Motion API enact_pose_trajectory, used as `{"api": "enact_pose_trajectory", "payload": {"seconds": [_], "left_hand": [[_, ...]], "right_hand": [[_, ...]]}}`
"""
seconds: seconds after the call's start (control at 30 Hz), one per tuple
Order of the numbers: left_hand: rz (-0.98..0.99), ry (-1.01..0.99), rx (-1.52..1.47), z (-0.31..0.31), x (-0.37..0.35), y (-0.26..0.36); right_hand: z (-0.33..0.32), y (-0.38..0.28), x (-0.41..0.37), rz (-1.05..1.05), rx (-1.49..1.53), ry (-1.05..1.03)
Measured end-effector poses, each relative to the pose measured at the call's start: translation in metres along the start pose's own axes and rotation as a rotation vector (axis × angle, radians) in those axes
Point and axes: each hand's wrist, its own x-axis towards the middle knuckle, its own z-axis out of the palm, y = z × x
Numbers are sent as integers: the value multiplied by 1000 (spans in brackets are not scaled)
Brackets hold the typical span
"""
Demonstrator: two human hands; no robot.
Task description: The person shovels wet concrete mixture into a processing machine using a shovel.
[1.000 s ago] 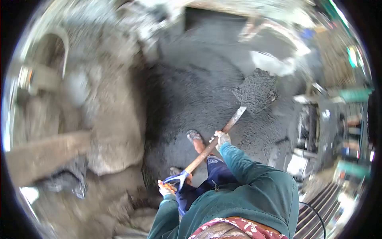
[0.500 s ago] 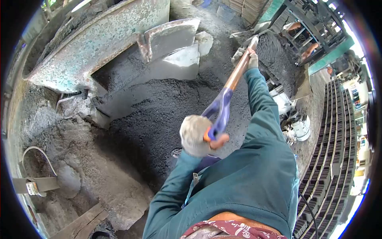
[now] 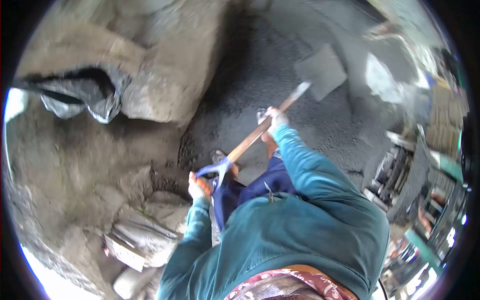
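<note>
A shovel (image 3: 248,140) slants across the view, its flat square blade (image 3: 325,71) over the dark grey wet mix toward the upper right. My left hand (image 3: 198,187), in a pale glove, is closed around the blue and orange D-handle at the shovel's near end. Further up, my right hand (image 3: 276,120) is wrapped around the wooden shaft below the metal neck. The blade looks bare, though motion blurs it. Dark mix (image 3: 320,130) spreads on the floor around my feet.
A rough concrete block (image 3: 165,90) rises on the left, with a black plastic sheet (image 3: 92,92) beside it. Stacked boards (image 3: 445,120) and a machine frame (image 3: 440,200) stand at the right. Part of another person's arm (image 3: 426,220) shows within the frame.
The view has swung to the left. The shovel has come back from the machine side, and its blade is now over the mix. Both hands keep their hold on it.
</note>
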Motion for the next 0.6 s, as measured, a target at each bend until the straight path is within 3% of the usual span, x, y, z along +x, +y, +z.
{"api": "enact_pose_trajectory", "payload": {"seconds": [0.03, 0.07, 0.1, 0.13, 0.17, 0.23, 0.27, 0.33, 0.4, 0.47, 0.5, 0.53, 0.57, 0.6], "left_hand": [[32, 321, -26, -46, -7, -5], [70, 440, -50, -76, -44, -6], [3, 467, -66, -149, -72, -19], [71, 608, -85, -205, -101, -40], [140, 947, -91, -191, -132, -42], [54, 1010, -95, -236, -193, -56], [58, 1054, -120, -241, -203, -59], [118, 1086, -140, -238, -188, -53], [225, 1026, -141, -222, -121, -39], [296, 934, -153, -193, -29, -20], [227, 838, -119, -157, 5, 1], [181, 1097, -17, -107, 40, -1], [285, 969, -43, -92, 63, -17], [386, 955, -60, -74, 79, -24]], "right_hand": [[10, 66, 18, 49, -75, 58], [0, 144, 30, 304, -169, 116], [-9, 209, 21, 471, -218, 135], [10, 249, -24, 631, -116, 116], [1, 289, -49, 638, -433, 65], [-41, 409, -61, 828, -565, -2], [-39, 440, -72, 817, -600, 28], [-20, 463, -61, 769, -676, 83], [-2, 465, -11, 683, -770, 146], [16, 424, 97, 669, -325, -55], [50, 363, 122, 674, -363, 15], [73, 327, 152, 648, -373, -5], [70, 317, 190, 651, -258, -97], [75, 300, 204, 608, -268, -36]]}}
